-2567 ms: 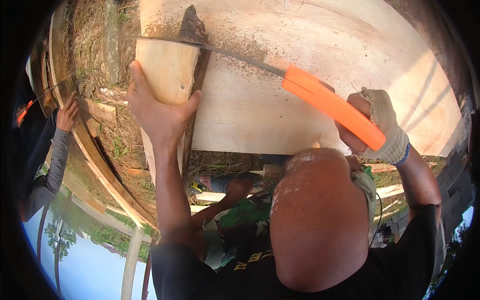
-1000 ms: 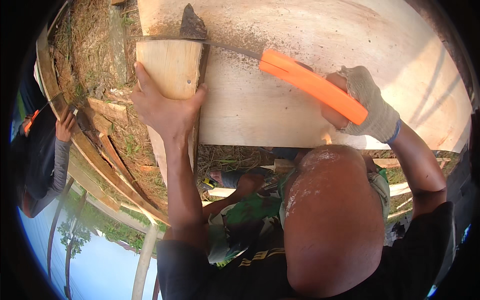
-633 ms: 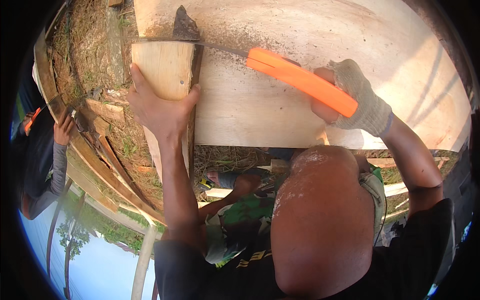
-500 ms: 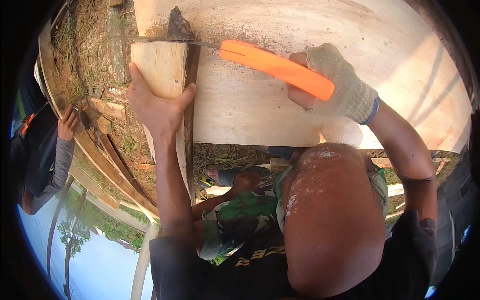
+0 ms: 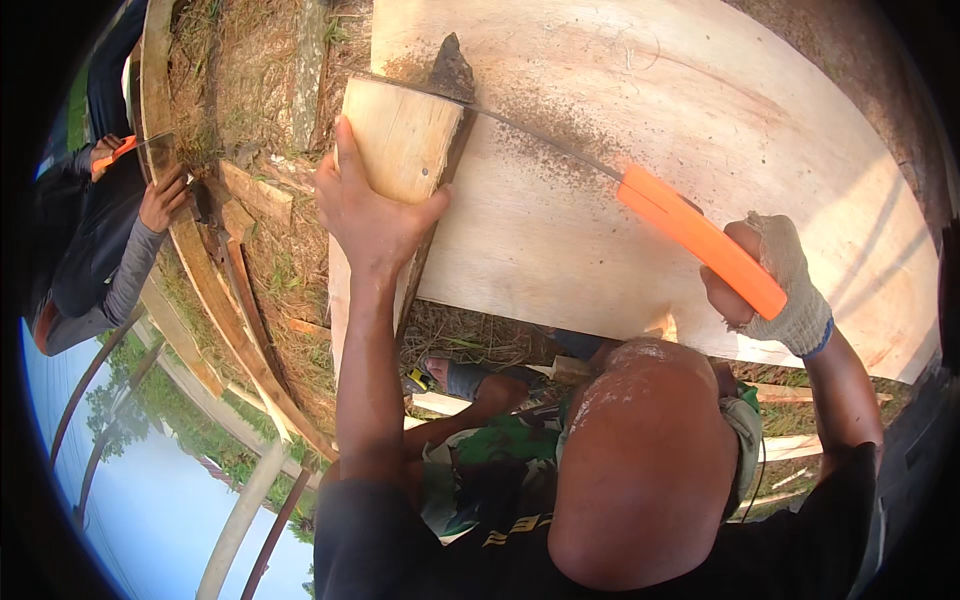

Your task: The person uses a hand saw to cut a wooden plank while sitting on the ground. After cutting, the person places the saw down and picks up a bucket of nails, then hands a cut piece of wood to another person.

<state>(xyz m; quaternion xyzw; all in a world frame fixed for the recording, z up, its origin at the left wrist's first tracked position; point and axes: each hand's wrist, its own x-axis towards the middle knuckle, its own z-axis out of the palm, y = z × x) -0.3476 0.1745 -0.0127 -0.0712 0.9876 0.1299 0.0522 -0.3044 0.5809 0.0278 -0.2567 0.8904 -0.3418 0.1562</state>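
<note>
My left hand (image 5: pixel 378 222) grips a wooden beam (image 5: pixel 398 135) from above, fingers along its left side and thumb over its right edge. In my gloved right hand (image 5: pixel 768 278) is the orange handle of a handsaw (image 5: pixel 700 235). Its thin blade runs left across the beam close to its far end. Just beyond the blade, a dark pointed offcut (image 5: pixel 452 70) stands up at the beam's right side. Brown sawdust (image 5: pixel 560 140) is scattered beside the cut.
The beam lies over the edge of a large plywood sheet (image 5: pixel 560 250). At the left, a co-worker's hand (image 5: pixel 163 200) rests by a curved line of boards (image 5: pixel 200 260), near another orange-handled saw (image 5: pixel 122 152). Long dry grass and wood scraps cover the ground.
My right hand has pulled the saw back toward the lower right, so more blade shows right of the beam. The whole view has shifted, while my left hand keeps its grip.
</note>
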